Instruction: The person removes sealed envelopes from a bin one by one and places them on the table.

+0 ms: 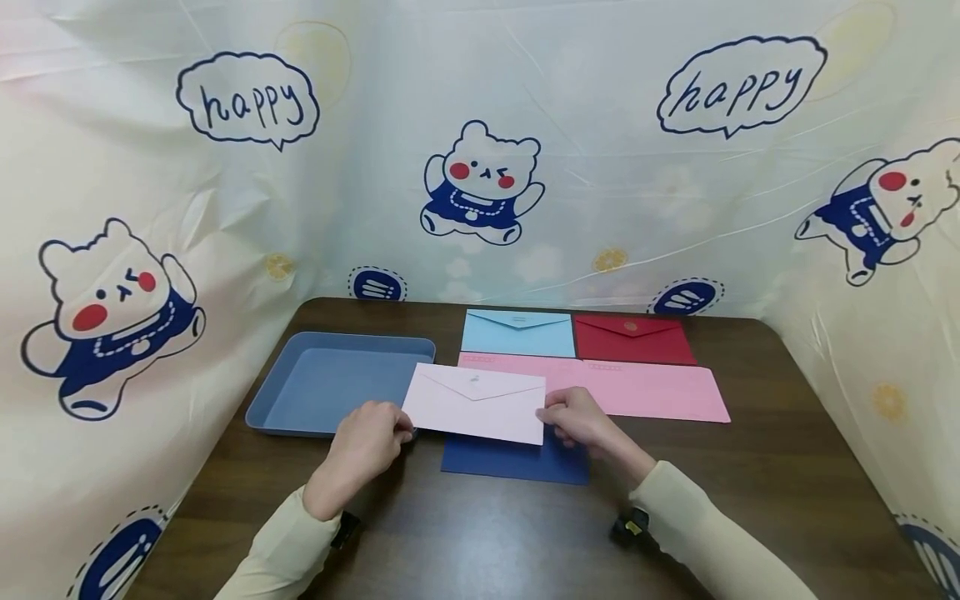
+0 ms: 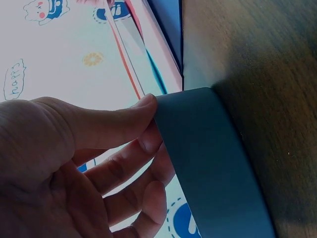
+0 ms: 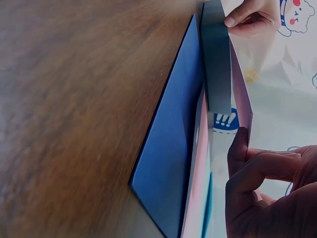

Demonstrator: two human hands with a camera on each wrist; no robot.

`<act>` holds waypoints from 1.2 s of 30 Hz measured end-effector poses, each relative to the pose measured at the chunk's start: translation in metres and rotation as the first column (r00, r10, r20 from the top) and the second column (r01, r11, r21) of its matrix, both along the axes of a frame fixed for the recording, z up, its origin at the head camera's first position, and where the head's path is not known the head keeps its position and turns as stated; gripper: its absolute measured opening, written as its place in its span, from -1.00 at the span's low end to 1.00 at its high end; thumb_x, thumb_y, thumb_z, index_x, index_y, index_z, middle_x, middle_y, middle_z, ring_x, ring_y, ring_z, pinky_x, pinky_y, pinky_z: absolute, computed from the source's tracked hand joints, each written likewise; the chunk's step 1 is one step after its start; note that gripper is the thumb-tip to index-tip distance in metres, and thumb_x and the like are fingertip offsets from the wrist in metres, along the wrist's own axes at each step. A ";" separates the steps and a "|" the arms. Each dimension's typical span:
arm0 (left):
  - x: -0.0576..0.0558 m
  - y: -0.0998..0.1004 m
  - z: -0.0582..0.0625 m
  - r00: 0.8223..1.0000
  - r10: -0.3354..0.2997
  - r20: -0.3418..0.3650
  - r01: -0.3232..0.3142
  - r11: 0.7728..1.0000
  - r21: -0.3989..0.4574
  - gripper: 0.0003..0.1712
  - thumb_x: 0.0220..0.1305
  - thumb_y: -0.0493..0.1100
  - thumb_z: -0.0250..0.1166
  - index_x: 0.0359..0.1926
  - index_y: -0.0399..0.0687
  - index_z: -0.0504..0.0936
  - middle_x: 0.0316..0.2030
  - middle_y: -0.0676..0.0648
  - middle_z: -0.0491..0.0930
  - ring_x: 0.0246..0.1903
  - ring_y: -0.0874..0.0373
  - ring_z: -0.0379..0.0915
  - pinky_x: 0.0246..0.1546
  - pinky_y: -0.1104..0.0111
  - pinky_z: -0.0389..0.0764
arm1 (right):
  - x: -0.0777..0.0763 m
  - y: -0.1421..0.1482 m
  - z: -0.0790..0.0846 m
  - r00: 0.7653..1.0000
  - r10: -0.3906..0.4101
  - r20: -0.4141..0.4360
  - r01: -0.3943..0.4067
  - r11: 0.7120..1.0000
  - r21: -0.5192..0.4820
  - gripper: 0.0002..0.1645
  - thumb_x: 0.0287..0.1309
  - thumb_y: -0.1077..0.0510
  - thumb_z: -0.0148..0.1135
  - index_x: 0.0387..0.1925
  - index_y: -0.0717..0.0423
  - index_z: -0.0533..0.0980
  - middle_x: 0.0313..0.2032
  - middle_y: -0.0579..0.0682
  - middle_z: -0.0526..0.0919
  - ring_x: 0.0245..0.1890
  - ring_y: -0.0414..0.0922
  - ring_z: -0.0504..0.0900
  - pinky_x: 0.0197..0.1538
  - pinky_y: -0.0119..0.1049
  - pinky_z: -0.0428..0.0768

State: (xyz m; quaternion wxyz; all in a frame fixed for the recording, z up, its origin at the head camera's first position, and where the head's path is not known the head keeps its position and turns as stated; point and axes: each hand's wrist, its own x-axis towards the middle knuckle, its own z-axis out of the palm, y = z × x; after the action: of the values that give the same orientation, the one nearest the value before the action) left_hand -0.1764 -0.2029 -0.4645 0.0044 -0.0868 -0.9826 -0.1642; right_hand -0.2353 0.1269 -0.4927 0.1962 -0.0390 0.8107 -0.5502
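Note:
Both hands hold a pale pinkish-white envelope (image 1: 480,402), its flap side up, raised above the table. My left hand (image 1: 371,442) pinches its left end, right beside the front right corner of the blue-grey tray (image 1: 330,432). In the left wrist view the left thumb (image 2: 114,121) overlaps the tray's rim. At the other end, my right hand (image 1: 577,418) pinches the envelope's right edge between thumb and fingers. A dark blue envelope (image 1: 517,465) lies on the table below, partly hidden by the held one.
Behind the hands, two pink envelopes (image 1: 652,392) lie side by side. Beyond them are a light blue envelope (image 1: 517,335) and a red envelope (image 1: 630,340). Everything lies on a dark wooden table (image 1: 480,542), with a printed cloth (image 1: 600,208) hanging around its back and sides.

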 end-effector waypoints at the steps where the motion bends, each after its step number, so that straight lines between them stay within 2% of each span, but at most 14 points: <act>1: 0.000 0.000 0.000 1.000 0.003 0.001 -0.003 1.000 0.001 -0.89 0.18 -0.35 0.54 -0.37 -0.04 0.85 -0.34 0.00 0.76 -0.35 0.08 0.60 -0.33 0.12 0.66 | 0.000 0.002 0.000 1.000 -0.003 -0.002 0.003 1.000 0.004 -0.81 0.44 0.22 0.28 -0.36 0.21 0.58 -0.67 -0.02 0.37 -0.69 -0.15 0.34 -0.54 -0.34 0.35; 11: -0.002 -0.002 0.000 1.000 0.009 0.008 -0.009 1.000 0.012 -0.89 0.19 -0.35 0.53 -0.33 -0.04 0.86 -0.33 0.00 0.76 -0.40 0.11 0.53 -0.38 0.15 0.62 | 0.003 0.015 0.002 1.000 -0.021 0.007 0.021 1.000 0.016 -0.85 0.42 0.22 0.29 -0.29 0.23 0.60 -0.64 0.00 0.41 -0.68 -0.15 0.36 -0.53 -0.35 0.36; 19: -0.001 -0.003 0.002 1.000 0.008 0.000 -0.008 1.000 0.011 -0.88 0.19 -0.34 0.54 -0.36 -0.01 0.86 -0.35 0.02 0.75 -0.36 0.11 0.57 -0.35 0.12 0.64 | 0.008 0.027 0.002 1.000 -0.024 0.007 0.024 0.999 0.029 -0.85 0.42 0.21 0.30 -0.27 0.24 0.62 -0.66 -0.01 0.39 -0.68 -0.15 0.32 -0.56 -0.35 0.33; 27: 0.000 -0.002 0.002 1.000 0.019 0.008 -0.019 1.000 0.014 -0.88 0.18 -0.34 0.55 -0.28 -0.04 0.89 -0.24 -0.05 0.79 -0.31 0.09 0.63 -0.33 0.12 0.67 | 0.013 0.039 0.003 1.000 -0.019 0.023 0.017 0.998 0.056 -0.85 0.42 0.19 0.30 -0.19 0.24 0.64 -0.65 0.00 0.41 -0.68 -0.15 0.32 -0.55 -0.35 0.33; 36: 0.000 0.000 0.000 1.000 0.011 0.015 -0.012 1.000 0.028 -0.89 0.19 -0.34 0.55 -0.32 -0.04 0.88 -0.30 -0.02 0.77 -0.40 0.14 0.53 -0.37 0.16 0.64 | 0.020 0.057 0.001 0.999 -0.029 0.028 0.027 0.997 0.077 -0.87 0.42 0.19 0.29 -0.20 0.21 0.65 -0.67 -0.02 0.39 -0.69 -0.14 0.29 -0.56 -0.35 0.30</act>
State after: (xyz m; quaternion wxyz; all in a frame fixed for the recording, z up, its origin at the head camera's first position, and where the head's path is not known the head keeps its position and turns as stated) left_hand -0.1759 -0.2034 -0.4642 -0.0008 -0.0798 -0.9806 -0.1788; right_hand -0.2156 0.1835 -0.4922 0.2017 -0.0120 0.8287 -0.5220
